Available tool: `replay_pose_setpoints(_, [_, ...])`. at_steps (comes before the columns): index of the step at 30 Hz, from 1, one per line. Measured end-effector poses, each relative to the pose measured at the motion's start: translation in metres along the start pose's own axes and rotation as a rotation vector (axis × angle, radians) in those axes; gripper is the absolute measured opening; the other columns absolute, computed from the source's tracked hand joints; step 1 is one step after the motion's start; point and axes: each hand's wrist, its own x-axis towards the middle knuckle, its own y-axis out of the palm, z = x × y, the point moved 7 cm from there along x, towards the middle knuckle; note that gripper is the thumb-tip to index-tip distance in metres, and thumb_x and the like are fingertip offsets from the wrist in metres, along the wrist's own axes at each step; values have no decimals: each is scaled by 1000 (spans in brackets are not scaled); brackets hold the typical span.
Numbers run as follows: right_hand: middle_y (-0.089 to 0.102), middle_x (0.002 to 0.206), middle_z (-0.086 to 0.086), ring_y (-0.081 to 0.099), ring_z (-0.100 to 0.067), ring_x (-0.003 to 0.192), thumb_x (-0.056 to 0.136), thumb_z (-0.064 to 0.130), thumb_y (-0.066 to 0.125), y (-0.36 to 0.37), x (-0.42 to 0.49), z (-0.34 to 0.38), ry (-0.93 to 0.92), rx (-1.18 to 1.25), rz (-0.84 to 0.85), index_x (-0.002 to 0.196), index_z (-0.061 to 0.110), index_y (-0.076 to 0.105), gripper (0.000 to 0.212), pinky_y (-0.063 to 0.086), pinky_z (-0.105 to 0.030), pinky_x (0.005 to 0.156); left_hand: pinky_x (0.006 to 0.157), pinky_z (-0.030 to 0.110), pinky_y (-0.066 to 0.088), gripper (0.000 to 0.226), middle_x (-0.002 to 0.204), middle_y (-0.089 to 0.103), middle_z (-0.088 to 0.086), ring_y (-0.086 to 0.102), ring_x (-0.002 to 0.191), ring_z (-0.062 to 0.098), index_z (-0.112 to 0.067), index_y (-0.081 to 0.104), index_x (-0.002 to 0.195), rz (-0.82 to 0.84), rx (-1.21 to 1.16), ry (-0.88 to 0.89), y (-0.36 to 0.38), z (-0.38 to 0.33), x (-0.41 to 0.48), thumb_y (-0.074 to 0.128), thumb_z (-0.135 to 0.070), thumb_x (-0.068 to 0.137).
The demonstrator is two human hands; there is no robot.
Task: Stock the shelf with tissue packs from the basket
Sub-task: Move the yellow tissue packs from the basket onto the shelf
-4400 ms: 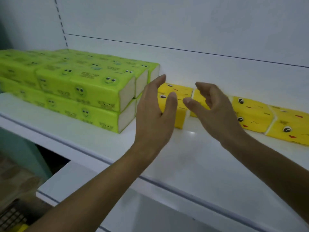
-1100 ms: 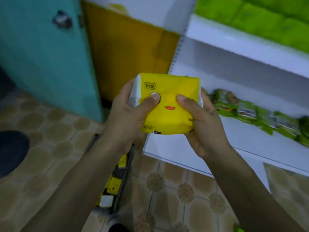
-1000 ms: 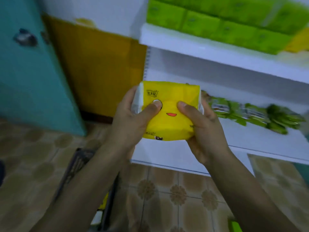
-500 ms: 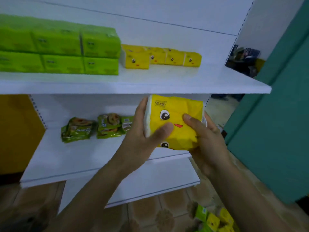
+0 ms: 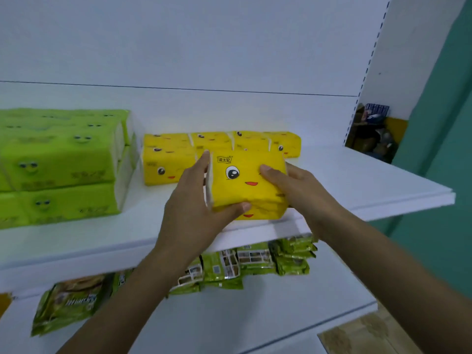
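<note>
One yellow tissue pack (image 5: 246, 183) is up at the shelf (image 5: 357, 180), held between two hands over the board's front edge. Whether its underside touches the board, I cannot tell. The left hand (image 5: 189, 213) has a closed grip on the pack's left end, thumb hooked along the lower front and fingers running up the side. The right hand (image 5: 301, 192) grips the right end, thumb pressed flat on the front face and fingers wrapped behind.

Four more yellow packs (image 5: 166, 162) sit in a row at 12 o'clock from the held one, close against the back panel and touching end to end. At 9 o'clock stand the green tissue packs (image 5: 58, 154), two tiers high. How many make up each tier is too blurred to count.

The held pack shows a cartoon eye, a red mouth and a small boxed label (image 5: 224, 159) of three characters near its top left corner, too small for me to read. The green packs carry lettering as well, smeared beyond reading.

Bare white board runs from 3 o'clock out to the shelf's right end, by the slotted upright (image 5: 367, 72). At 6 o'clock, on the lower shelf (image 5: 255, 323), lie several green snack packets (image 5: 293, 261) in loose clumps.
</note>
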Motion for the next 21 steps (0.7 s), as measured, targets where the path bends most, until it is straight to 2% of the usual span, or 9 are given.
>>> replay_pose_setpoints(2, [70,107,5,68,-11,91,92,34,57,-3,32,-6,29,-2,51,109,27,64,19,57,-26,74,96,37,45,108,142,46,-6,49,125,17,-28,19,148,0,126,-28,5,7,25,71,-62,60])
replay_pose_setpoints(4, [69,111,3,68,-13,94,91,34,58,-3,63,-13,44,-17,107,116,25,62,27,56,-26,71,93,36,42,102,139,50,-3,50,123,21,-25,22,147,0,395,-15,9,13,47,65,-67,65])
replay_pose_setpoints(6, [68,116,2,68,-14,98,86,38,64,0,92,-22,53,-19,184,125,24,56,42,57,-28,77,97,37,36,100,136,52,1,45,126,22,-23,30,145,-6,683,23,14,22,71,53,-80,66])
replay_pose_setpoints(8, [67,118,3,65,-14,104,75,44,74,5,113,-34,59,-85,296,131,25,49,64,54,-32,88,103,38,28,96,139,50,0,39,131,20,-23,31,144,20,845,-11,19,38,87,44,-81,69])
replay_pose_setpoints(12, [60,104,19,59,-10,104,79,21,75,15,136,-43,-100,-343,466,126,42,40,62,50,-15,78,104,38,26,86,142,46,-3,35,133,19,-27,23,146,36,920,-129,25,64,101,52,-68,77])
replay_pose_setpoints(14, [54,103,16,57,-11,103,82,17,72,15,147,-43,-173,-403,450,133,32,36,64,47,-10,76,103,37,26,86,143,44,-5,34,134,18,-27,22,146,15,962,-150,26,65,104,52,-68,78])
replay_pose_setpoints(17, [51,103,18,58,-7,98,86,16,67,20,160,-42,-273,-479,459,133,24,43,53,40,2,65,103,37,26,80,145,41,-7,33,134,18,-28,26,145,-14,1036,-182,28,62,107,50,-67,80])
replay_pose_setpoints(19, [52,106,15,55,-6,93,87,19,67,21,166,-42,-302,-538,445,135,22,44,53,38,-2,65,103,37,26,76,144,40,-8,33,133,18,-28,29,144,-28,1066,-195,28,62,108,50,-66,81])
replay_pose_setpoints(21, [56,112,9,55,-10,93,86,23,68,21,172,-45,-313,-573,422,134,21,46,54,39,-14,73,102,37,25,75,144,39,-9,33,132,17,-29,30,144,-38,1074,-205,30,63,109,50,-65,81])
